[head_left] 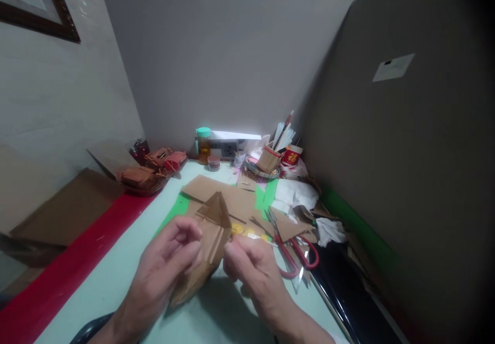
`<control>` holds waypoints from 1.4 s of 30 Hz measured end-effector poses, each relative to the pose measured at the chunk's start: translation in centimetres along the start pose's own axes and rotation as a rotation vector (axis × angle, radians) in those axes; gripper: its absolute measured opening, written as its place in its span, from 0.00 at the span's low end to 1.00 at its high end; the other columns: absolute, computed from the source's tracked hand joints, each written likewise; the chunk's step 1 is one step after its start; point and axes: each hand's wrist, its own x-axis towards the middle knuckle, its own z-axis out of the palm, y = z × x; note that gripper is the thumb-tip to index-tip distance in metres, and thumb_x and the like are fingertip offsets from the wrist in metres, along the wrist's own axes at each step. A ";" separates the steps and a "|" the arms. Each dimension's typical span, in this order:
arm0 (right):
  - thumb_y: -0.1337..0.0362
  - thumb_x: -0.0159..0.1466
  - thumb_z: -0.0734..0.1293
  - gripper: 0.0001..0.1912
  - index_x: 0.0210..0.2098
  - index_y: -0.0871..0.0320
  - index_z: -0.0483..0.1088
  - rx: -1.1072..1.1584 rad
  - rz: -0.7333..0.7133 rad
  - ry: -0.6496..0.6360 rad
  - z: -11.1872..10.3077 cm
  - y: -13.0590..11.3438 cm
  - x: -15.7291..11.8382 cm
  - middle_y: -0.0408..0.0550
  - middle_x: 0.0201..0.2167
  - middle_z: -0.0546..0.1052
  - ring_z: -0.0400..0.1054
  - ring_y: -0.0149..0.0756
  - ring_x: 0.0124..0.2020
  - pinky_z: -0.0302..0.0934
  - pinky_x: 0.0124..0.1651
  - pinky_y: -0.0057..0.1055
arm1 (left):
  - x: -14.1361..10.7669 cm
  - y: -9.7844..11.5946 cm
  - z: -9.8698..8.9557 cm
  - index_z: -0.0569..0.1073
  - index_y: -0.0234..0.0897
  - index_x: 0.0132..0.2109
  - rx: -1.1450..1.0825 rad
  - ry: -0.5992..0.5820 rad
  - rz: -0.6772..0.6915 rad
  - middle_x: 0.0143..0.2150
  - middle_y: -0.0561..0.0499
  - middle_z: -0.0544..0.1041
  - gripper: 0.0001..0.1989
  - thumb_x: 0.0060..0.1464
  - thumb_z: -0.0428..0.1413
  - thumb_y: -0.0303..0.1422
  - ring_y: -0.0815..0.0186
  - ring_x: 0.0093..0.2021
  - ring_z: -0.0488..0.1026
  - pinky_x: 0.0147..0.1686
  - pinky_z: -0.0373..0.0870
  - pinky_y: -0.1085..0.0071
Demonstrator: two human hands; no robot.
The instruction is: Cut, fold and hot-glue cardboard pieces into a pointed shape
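Between my hands a folded piece of brown paper stands tilted, with a pointed top and creases along its side. My left hand is closed at its left edge, fingers curled and thumb bent toward them. On the opposite edge, my right hand has its thumb and forefinger pinched together, the other fingers folded in. The fingertips partly hide where they meet the paper. Scissors with red handles lie just beyond my right hand, blades pointing away. Flat brown paper sheets lie behind the folded piece.
Left stands a basket with reddish-brown pieces. At the back are an amber bottle with a green cap, a small round jar and a holder of sticks. Crumpled white tissue and a black glossy object lie right.
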 end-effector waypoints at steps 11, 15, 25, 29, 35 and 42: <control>0.52 0.74 0.58 0.17 0.33 0.55 0.60 -0.036 0.001 -0.115 -0.3 -0.8 -0.2 0.41 0.32 0.63 0.58 0.34 0.35 0.54 0.41 0.32 | -0.9 -0.1 0.5 0.73 0.43 0.37 -0.007 -0.007 -0.081 0.22 0.59 0.62 0.18 0.52 0.64 0.51 0.73 0.23 0.56 0.24 0.52 0.77; 0.54 0.75 0.57 0.14 0.36 0.54 0.62 0.003 -0.047 -0.117 -0.4 -1.0 -0.2 0.42 0.35 0.65 0.59 0.36 0.38 0.55 0.45 0.33 | -0.8 0.0 0.7 0.74 0.44 0.34 -0.014 -0.059 0.005 0.28 0.56 0.69 0.14 0.54 0.63 0.49 0.71 0.29 0.65 0.30 0.62 0.77; 0.57 0.69 0.66 0.11 0.35 0.57 0.66 0.291 -0.093 -0.033 -0.2 0.2 0.3 0.43 0.32 0.70 0.66 0.35 0.36 0.59 0.43 0.33 | 0.3 -0.1 -0.9 0.81 0.43 0.32 0.202 0.079 0.061 0.28 0.52 0.80 0.13 0.43 0.71 0.44 0.66 0.28 0.76 0.29 0.71 0.77; 0.52 0.70 0.64 0.17 0.31 0.56 0.63 0.322 -0.089 -0.009 -0.1 0.8 0.2 0.41 0.27 0.66 0.62 0.33 0.32 0.56 0.39 0.31 | 0.0 -0.4 -1.0 0.82 0.42 0.35 0.258 0.181 -0.071 0.28 0.48 0.83 0.18 0.39 0.72 0.46 0.63 0.29 0.77 0.28 0.72 0.76; 0.46 0.69 0.64 0.27 0.20 0.56 0.61 0.248 -0.024 -0.002 -0.1 0.5 0.3 0.39 0.19 0.63 0.54 0.29 0.22 0.50 0.31 0.30 | 0.2 -0.1 -0.8 0.75 0.45 0.36 0.048 0.080 0.024 0.28 0.57 0.71 0.11 0.53 0.65 0.44 0.72 0.29 0.66 0.28 0.65 0.81; 0.47 0.66 0.67 0.24 0.22 0.57 0.62 0.196 -0.074 0.031 -1.0 -0.2 0.8 0.38 0.20 0.64 0.56 0.27 0.24 0.51 0.30 0.27 | -2.1 0.9 -0.7 0.73 0.45 0.43 -0.049 0.198 0.007 0.21 0.59 0.61 0.14 0.54 0.64 0.45 0.75 0.22 0.57 0.22 0.55 0.80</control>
